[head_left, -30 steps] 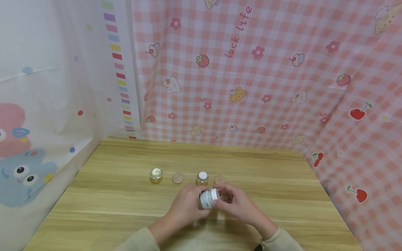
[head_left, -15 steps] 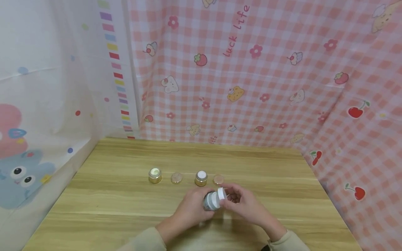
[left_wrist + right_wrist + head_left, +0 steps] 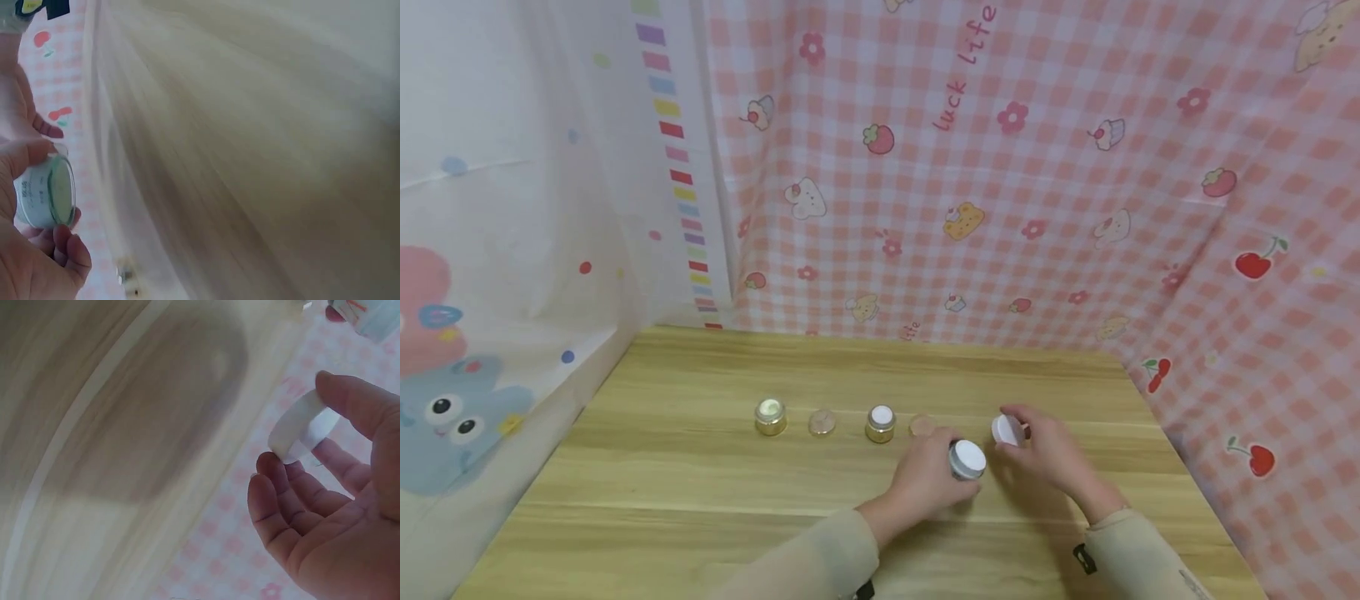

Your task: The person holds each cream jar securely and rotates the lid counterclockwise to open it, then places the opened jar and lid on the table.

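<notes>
My left hand [image 3: 928,472] grips a glass cream jar [image 3: 967,461] whose white top faces up and toward the camera. The left wrist view shows the jar's printed label [image 3: 39,197], with thumb and fingers curled round its side. To the right, my right hand [image 3: 1054,454] pinches a white jar lid [image 3: 1006,431] between thumb and fingers, apart from the jar. In the right wrist view the white lid [image 3: 302,428] is tilted, its rim against the thumb and fingertips.
Left of the hands on the wooden table [image 3: 700,483] stand two uncapped gold jars, a left one [image 3: 771,418] and a right one [image 3: 881,424]. A gold lid [image 3: 822,422] lies between them; another lid [image 3: 920,426] sits partly behind the left hand. Patterned cloth [image 3: 925,167] hangs behind.
The white lid has come off the jar in my right hand and moved right, away from it. My left hand has carried the jar right and turned its top upward.
</notes>
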Demonstrator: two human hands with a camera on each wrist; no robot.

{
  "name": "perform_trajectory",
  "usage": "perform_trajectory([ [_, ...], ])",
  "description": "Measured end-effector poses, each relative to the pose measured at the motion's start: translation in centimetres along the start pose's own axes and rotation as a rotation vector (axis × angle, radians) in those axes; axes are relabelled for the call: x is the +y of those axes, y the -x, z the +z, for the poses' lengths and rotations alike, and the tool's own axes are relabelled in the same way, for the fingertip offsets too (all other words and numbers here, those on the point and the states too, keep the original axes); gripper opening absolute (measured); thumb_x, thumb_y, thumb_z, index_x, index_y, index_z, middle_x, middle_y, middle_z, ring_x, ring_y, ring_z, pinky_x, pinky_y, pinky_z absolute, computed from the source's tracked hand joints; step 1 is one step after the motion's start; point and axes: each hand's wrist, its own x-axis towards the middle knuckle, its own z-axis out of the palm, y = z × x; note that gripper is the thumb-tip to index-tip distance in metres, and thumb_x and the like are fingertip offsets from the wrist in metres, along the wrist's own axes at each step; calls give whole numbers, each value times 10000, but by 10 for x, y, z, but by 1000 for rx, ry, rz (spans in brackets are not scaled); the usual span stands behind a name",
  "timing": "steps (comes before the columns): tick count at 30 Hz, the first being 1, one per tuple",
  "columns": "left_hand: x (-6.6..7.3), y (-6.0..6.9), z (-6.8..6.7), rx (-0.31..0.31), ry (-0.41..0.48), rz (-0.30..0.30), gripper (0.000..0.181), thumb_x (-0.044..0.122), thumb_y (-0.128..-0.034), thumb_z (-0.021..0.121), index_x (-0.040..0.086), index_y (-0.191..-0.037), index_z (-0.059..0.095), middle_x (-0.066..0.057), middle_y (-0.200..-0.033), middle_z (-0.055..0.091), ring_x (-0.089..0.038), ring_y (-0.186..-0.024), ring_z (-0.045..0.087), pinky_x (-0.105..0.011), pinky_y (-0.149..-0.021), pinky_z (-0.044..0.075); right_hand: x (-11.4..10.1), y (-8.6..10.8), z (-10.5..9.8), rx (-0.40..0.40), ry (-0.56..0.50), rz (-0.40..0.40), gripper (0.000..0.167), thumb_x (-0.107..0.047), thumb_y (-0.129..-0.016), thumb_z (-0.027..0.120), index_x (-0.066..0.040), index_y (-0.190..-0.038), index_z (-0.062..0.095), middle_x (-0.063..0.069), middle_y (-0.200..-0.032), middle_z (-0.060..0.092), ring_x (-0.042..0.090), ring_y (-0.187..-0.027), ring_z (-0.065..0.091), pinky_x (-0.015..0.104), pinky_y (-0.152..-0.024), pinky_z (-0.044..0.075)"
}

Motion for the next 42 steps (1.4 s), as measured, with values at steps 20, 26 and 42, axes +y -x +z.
perform_trajectory([
  [20, 0, -50, 55, 130, -171, -127, 513, 222, -736, 926, 53, -1152, 679, -94, -960, 767, -214, -858, 738, -344, -731, 619, 14, -13, 23, -98, 220, -3, 536, -185, -848, 861, -5, -1323, 692, 243, -1280, 733, 432, -1156, 700, 596, -978, 568],
  [26, 12, -39, 37, 120, -215, -112, 695, 301, -800, 941, 8, -1321, 586, -160, -1240, 690, -289, -1062, 718, -390, -880, 634, 11, -16, 28, -89, 236, -32, 537, -204, -856, 875, 2, -1315, 688, 260, -1220, 732, 424, -1093, 708, 594, -932, 586],
  [42, -40, 77, -68, -121, -257, 228, 456, 436, -933, 803, 170, -1293, 716, 15, -1332, 743, -195, -1236, 700, -400, -1041, 584, 33, 3, 23, -98, 119, 26, 767, -266, -859, 893, 88, -1448, 553, 346, -1353, 626, 475, -1184, 665, 625, -1010, 550],
])
